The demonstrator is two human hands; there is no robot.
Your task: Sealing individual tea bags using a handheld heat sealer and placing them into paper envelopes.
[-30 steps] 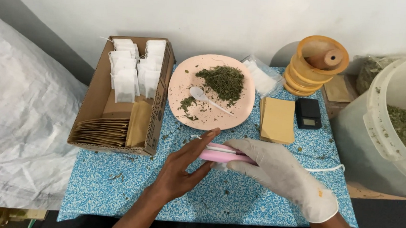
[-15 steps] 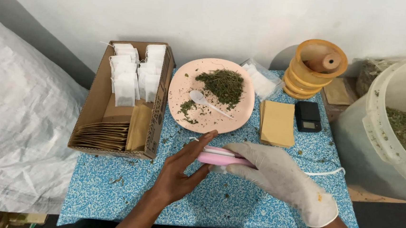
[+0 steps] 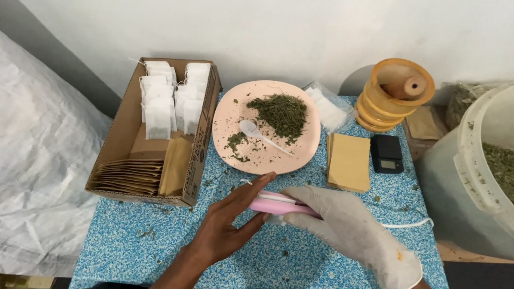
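Hands meet over the blue speckled table cover [image 3: 141, 245], just below the round pink plate [image 3: 229, 109] of dried green herb [image 3: 283, 111]. The right hand [image 3: 353, 230], in a white glove, is closed around one end of a slim pink bar-shaped tool [image 3: 277, 206]. The tool's long axis runs left to right, nearly level, with its free end pointing toward the bare left hand [image 3: 230, 224]. The left hand is open, fingers extended, with its fingertips resting along the tool's top and palm side; a small white sachet appears to be pinched at the tool, though the view is poor there. A white plastic spoon [image 3: 258, 132] lies on the plate. A cardboard box [image 3: 126, 123] of white sachets stands at left.
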